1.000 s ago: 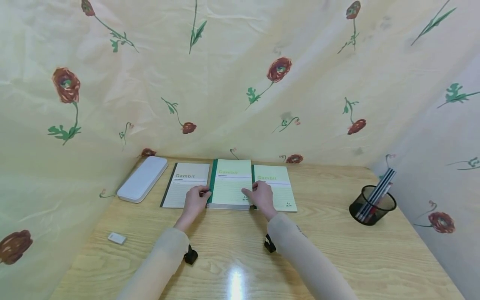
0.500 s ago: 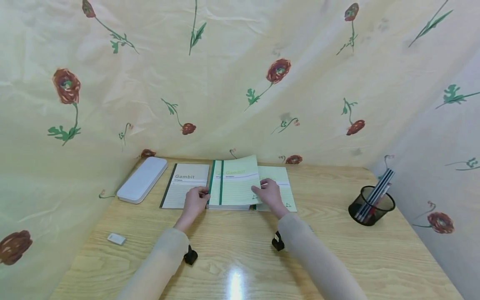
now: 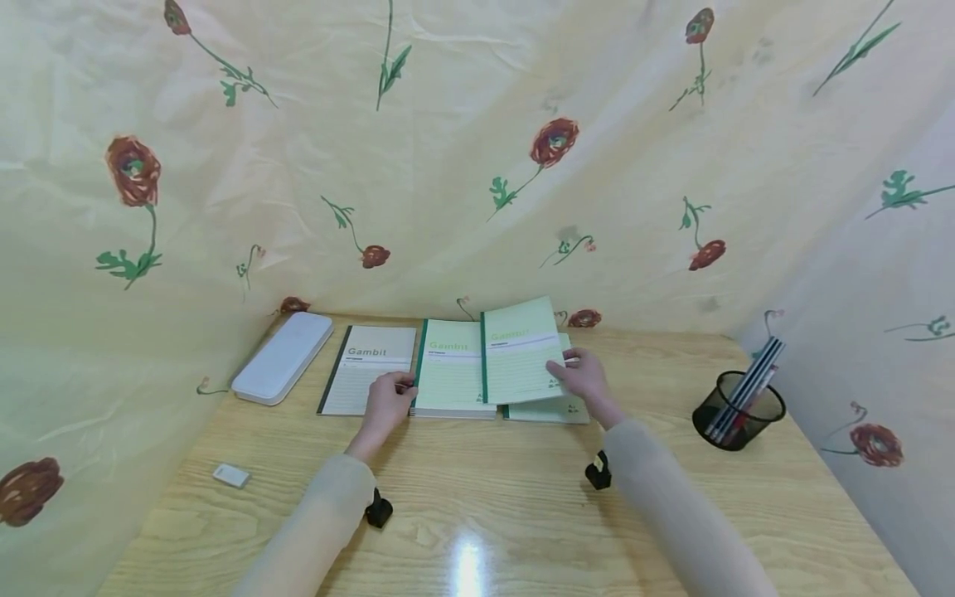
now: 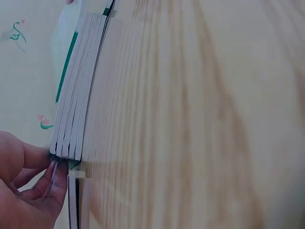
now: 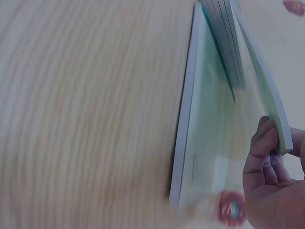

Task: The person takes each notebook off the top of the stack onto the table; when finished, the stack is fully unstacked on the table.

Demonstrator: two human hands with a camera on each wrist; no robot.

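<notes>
A stack of green notebooks (image 3: 450, 373) lies at the back of the wooden table (image 3: 477, 497). My left hand (image 3: 399, 390) holds the stack's near left corner; in the left wrist view the thumb and curled fingers (image 4: 56, 179) pinch the stack's edge (image 4: 78, 105). My right hand (image 3: 570, 369) grips the right edge of one green notebook (image 3: 518, 352), held lifted and tilted to the right of the stack, above another green notebook (image 3: 548, 409) that lies flat. In the right wrist view the fingers (image 5: 264, 148) curl round the lifted notebook (image 5: 267, 90) over the flat one (image 5: 202, 124).
A grey "Gambit" notebook (image 3: 369, 369) lies left of the stack, and a white pencil case (image 3: 283, 355) beyond it. A small eraser (image 3: 232, 474) sits near the left front. A black mesh pen holder (image 3: 739, 410) stands at the right. Flowered cloth (image 3: 448, 166) backs the table.
My right hand has lifted the top green notebook off the stack and carried it to the right, over the flat notebook. My left hand has stayed at the stack's corner.
</notes>
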